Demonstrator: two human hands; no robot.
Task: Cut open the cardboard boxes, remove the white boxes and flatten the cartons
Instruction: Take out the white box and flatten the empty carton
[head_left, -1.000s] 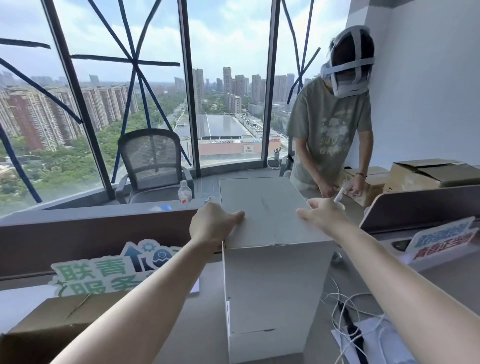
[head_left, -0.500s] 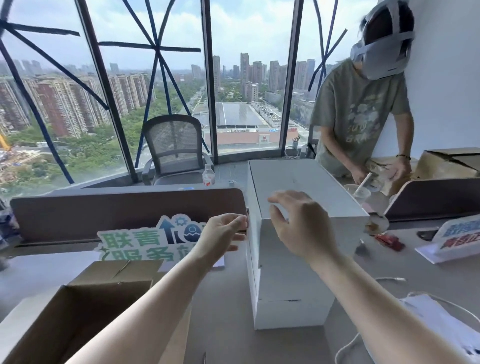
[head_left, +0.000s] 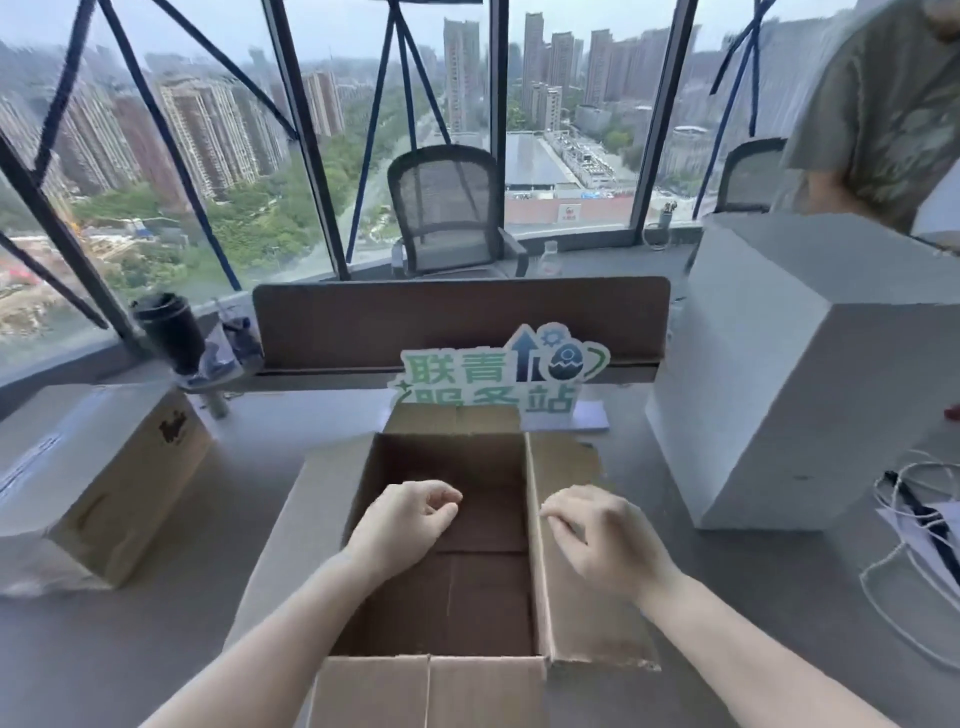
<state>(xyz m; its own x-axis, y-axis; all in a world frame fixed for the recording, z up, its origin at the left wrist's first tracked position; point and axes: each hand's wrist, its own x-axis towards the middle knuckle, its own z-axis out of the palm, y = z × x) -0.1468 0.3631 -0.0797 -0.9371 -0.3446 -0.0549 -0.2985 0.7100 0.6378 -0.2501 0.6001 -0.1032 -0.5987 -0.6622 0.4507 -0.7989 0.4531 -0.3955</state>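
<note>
above the open carton (head_left: 452, 525) both hands — left (head_left: 410, 514), right (head_left: 597, 535) — hang loosely curled, holding nothing; white box (head_left: 789, 395) stands right.

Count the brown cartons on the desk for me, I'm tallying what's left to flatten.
2: an open carton in the middle under both hands, and a closed carton at the left. Others may sit outside the view.

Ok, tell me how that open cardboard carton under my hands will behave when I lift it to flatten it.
The open carton looks empty inside, so probably light. Its four flaps are splayed outward, so they will likely flop as it rises. With no contents bracing the thin walls, it should skew and fold easily.
</note>
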